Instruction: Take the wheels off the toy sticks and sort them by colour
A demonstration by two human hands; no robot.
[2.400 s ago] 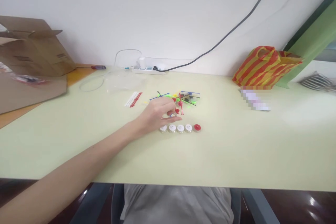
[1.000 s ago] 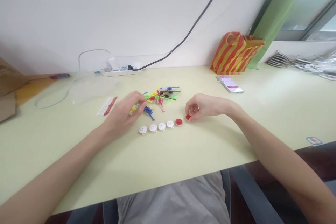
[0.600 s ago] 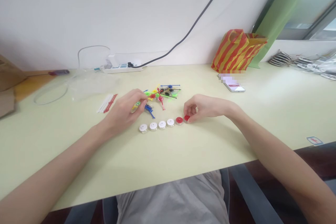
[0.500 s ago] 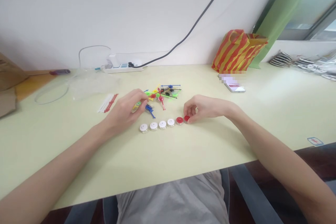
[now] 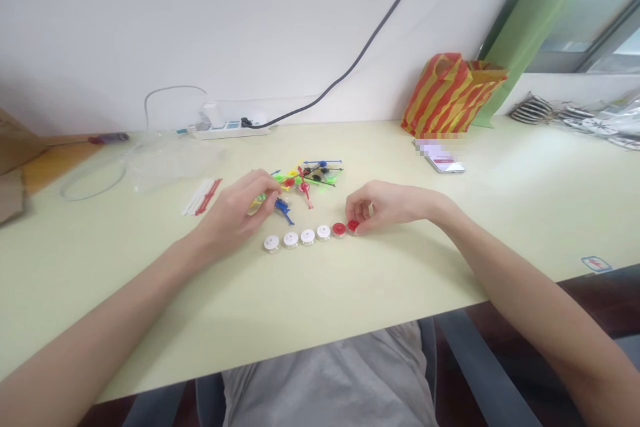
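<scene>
Over the worktop [image 5: 320,293], I can't tell if the left hand [image 5: 245,203] has a grip on the bright arrows [image 5: 305,187]. The right hand [image 5: 385,203] pinches a red-topped piece [image 5: 352,225] ending the row [image 5: 307,234], flat, round top up, partly hidden.

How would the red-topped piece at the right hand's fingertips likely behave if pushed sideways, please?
The end red-topped piece, at the right hand, would probably slide rather than tip, since it looks low and wide. It is likely light, being small and apparently plastic. Pushed left, it may soon bump the neighbouring red-topped piece close beside it.
</scene>
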